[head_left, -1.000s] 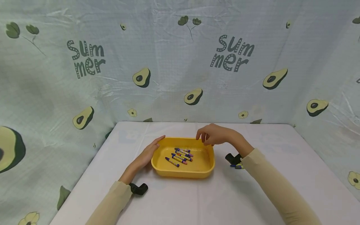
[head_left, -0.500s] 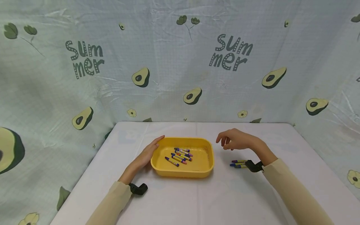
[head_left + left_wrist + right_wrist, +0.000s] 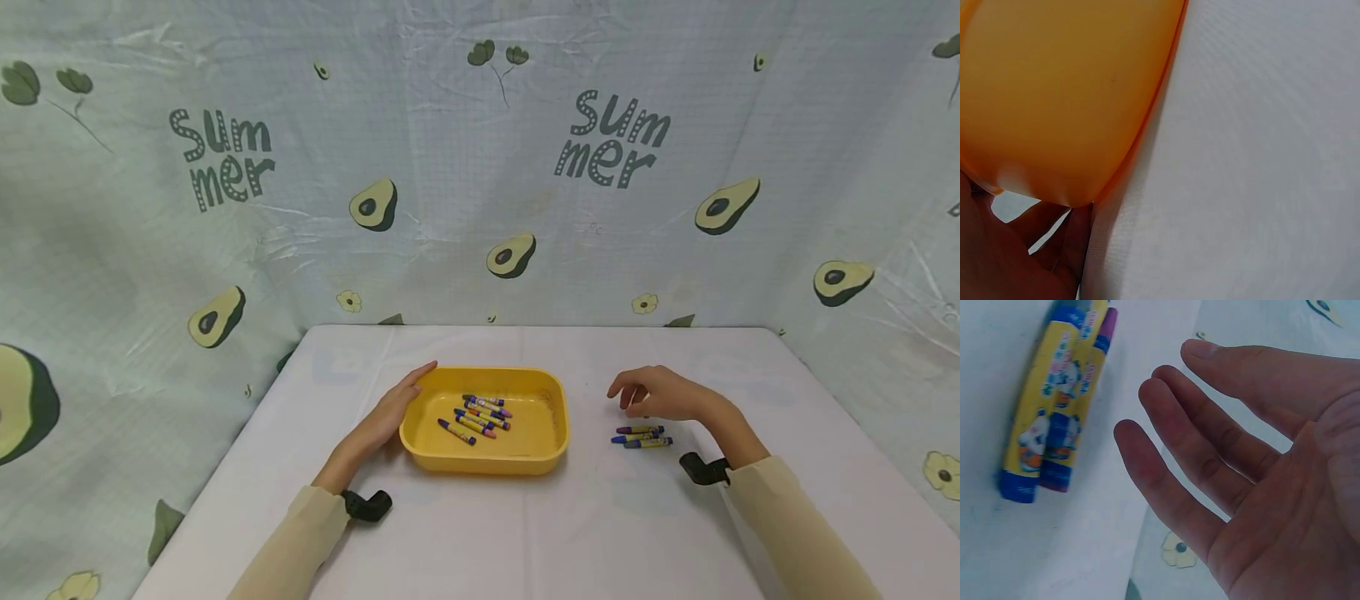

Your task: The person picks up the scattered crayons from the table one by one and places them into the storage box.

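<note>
A yellow plastic tray [image 3: 487,463] sits on the table with several crayons [image 3: 474,421] in yellow wrappers lying loosely in it. My left hand [image 3: 382,419] rests along the tray's left end, and in the left wrist view its fingers [image 3: 1075,240] touch the outer wall. To the right of the tray, 3 crayons [image 3: 647,442] lie side by side on the tabletop, one purple-tipped. Over and just behind them hovers my right hand [image 3: 666,394], holding nothing. The right wrist view has its fingers and thumb apart, beside the crayons [image 3: 1035,419] and not touching them.
A white cloth [image 3: 450,533] covers the table. Behind and at both sides hangs a pale curtain [image 3: 450,167] printed with avocados and lettering. Each wrist wears a black camera mount, such as the right one [image 3: 703,469].
My right hand has moved from above the tray's right rim out to the right, coming down near the loose crayons, which it now uncovers. The left hand and tray stay in place.
</note>
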Tool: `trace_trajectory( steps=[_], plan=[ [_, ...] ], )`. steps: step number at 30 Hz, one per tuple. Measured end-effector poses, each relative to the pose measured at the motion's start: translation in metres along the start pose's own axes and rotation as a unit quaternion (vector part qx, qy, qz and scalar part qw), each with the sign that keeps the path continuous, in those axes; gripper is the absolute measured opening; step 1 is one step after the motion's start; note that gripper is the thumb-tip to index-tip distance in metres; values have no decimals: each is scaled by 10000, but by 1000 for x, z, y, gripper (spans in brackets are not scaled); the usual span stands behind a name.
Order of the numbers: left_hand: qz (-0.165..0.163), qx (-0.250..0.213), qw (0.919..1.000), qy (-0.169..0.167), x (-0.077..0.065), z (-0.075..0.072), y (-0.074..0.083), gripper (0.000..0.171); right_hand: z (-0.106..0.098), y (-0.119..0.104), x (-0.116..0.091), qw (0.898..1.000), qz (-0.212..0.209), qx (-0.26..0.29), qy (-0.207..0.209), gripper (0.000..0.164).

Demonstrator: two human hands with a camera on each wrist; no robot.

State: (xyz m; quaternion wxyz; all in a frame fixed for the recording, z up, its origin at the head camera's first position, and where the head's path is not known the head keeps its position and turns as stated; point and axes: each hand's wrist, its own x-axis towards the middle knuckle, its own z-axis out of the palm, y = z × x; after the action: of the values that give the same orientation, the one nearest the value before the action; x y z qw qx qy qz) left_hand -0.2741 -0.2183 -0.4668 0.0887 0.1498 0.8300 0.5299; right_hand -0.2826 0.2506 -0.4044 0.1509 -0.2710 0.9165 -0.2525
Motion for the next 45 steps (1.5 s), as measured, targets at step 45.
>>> trace_trajectory(
  steps=[45],
  plan=[
    [130, 11, 9999, -17, 0, 0, 0, 52, 12, 29, -18, 9994, 15, 336, 17, 28]
  ],
)
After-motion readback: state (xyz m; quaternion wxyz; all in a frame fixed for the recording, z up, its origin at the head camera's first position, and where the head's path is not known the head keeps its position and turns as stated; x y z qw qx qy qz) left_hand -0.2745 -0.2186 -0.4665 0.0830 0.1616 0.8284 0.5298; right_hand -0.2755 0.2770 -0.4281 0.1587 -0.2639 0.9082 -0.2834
